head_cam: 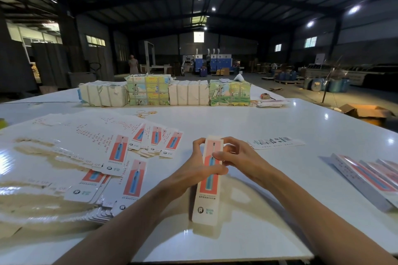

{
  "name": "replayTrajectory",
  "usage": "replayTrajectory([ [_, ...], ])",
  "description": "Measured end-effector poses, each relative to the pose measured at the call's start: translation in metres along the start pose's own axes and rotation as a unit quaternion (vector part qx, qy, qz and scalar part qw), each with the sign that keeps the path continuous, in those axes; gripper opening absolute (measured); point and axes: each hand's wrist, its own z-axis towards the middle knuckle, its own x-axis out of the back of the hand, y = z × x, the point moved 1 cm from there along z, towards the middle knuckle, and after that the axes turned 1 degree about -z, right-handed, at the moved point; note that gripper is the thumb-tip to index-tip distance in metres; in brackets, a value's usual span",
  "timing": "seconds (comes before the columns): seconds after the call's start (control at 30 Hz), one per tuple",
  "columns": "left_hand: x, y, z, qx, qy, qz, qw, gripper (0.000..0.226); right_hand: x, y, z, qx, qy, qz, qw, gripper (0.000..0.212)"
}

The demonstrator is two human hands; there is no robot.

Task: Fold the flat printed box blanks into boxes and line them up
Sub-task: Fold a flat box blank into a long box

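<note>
Long narrow printed box [209, 180] held upright-tilted above white glossy table [269, 127] at centre. Left hand [197, 171] curled round its left edge — thumb across front. Right hand [239, 158] pinches upper right side, fingers bent. Flat glossy blanks [120, 153] fanned at left; folded boxes [370, 176] lined at right.

Folded box [208, 180] upright on table; flat blanks [120, 157] scattered left.

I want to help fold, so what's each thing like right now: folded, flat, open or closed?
box: folded up, held by both hands
left hand: grips the box
right hand: pinches the box
flat blanks: unfolded, spread out loosely
finished boxes: folded, lying side by side
bundles: wrapped and strapped shut
floor carton: flaps open
</note>
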Motion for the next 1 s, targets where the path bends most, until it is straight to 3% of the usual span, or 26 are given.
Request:
replayTrajectory([
  [0.23,0.002,0.002,-0.007,0.008,-0.013,-0.008,1.000,0.085,-0.002,-0.002,0.000,-0.006,-0.018,0.018,1.000,0.036],
  [0.37,0.004,0.008,-0.014,0.002,-0.026,-0.030,0.999,0.091,0.004,-0.009,-0.001,0.008,0.059,0.081,0.995,0.042],
  [0.43,0.003,0.009,-0.015,0.001,-0.052,-0.015,0.999,0.087,0.008,-0.008,0.000,-0.002,0.097,0.100,0.990,0.036],
  [0.6,0.001,0.006,-0.011,0.009,-0.126,-0.068,0.990,0.079,0.015,-0.004,0.000,0.024,0.092,0.028,0.995,0.017],
  [0.83,0.004,0.007,-0.008,0.011,-0.092,-0.042,0.995,0.074,0.012,-0.006,0.002,0.133,0.123,-0.091,0.979,0.020],
  [1.0,0.006,0.008,-0.012,0.003,-0.072,-0.047,0.996,0.080,0.007,-0.009,-0.002,0.069,0.080,0.011,0.994,0.027],
])
